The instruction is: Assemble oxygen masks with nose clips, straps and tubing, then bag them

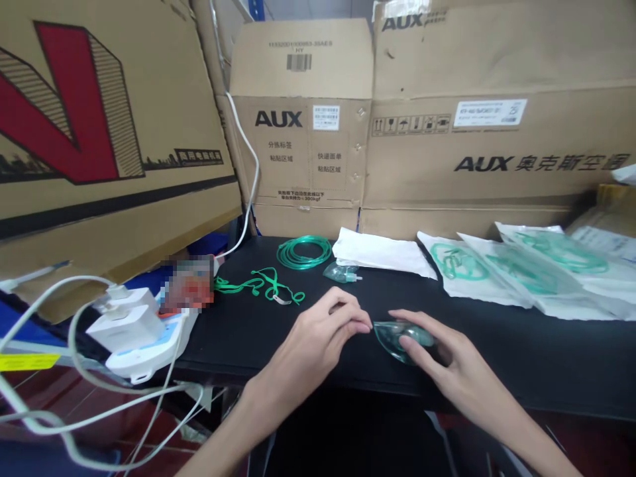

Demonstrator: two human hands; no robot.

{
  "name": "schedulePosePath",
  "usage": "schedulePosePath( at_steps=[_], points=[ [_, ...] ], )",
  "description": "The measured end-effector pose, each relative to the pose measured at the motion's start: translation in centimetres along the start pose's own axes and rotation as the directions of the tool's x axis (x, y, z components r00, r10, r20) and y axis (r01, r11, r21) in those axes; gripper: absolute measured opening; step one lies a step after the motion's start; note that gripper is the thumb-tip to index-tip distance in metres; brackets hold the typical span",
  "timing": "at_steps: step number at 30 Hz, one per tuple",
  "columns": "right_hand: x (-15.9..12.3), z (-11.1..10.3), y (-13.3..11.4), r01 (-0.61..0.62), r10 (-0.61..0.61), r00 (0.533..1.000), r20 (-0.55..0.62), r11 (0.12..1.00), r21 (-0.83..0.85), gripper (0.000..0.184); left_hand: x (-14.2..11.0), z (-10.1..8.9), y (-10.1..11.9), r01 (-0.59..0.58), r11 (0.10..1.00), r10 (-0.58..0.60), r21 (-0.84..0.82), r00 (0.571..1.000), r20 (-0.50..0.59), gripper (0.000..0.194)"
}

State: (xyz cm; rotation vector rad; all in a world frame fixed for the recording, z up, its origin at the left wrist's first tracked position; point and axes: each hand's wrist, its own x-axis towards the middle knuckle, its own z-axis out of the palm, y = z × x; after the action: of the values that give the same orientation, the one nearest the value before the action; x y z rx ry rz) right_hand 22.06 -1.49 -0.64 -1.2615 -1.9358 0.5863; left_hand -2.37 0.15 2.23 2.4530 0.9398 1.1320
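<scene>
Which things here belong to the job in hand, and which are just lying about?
Probably the job:
clear greenish plastic mask, in the right hand
coiled green plastic tubing
thin green looped straps
flat white rectangular packs

Probably just lying about:
white plastic power strip
large brown cardboard boxes

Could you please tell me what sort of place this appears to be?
Probably a storeroom or packing area with a worktable: large AUX cardboard boxes stand behind the black tabletop, and packets of green tubing lie along its right side.
</scene>
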Motion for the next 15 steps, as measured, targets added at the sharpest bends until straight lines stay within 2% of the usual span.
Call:
schedulePosePath(
  at_steps=[4,8,11,15],
  points=[
    [0.0,0.2,-0.6,-0.079,0.078,0.997,0.017,0.994,0.080,0.025,-0.1,1.2,0.2,-0.015,1.000,0.016,-0.011,0.996,0.093,0.016],
    [-0.2,0.4,-1.2,-0.032,0.029,0.999,0.025,0.995,0.090,0.016,-0.3,1.3,0.6,-0.024,1.000,0.022,0.014,0.987,0.161,0.014],
    [-0.5,0.5,-1.5,0.013,-0.016,1.000,0.020,0.994,0.105,0.015,-0.3,1.3,0.7,-0.015,1.000,0.018,-0.024,0.985,0.170,0.011],
    [-0.7,0.5,-1.6,0.042,-0.044,0.999,0.011,0.991,0.130,0.015,-0.6,1.5,0.5,0.024,0.990,-0.003,-0.138,0.988,0.153,0.030]
  ],
)
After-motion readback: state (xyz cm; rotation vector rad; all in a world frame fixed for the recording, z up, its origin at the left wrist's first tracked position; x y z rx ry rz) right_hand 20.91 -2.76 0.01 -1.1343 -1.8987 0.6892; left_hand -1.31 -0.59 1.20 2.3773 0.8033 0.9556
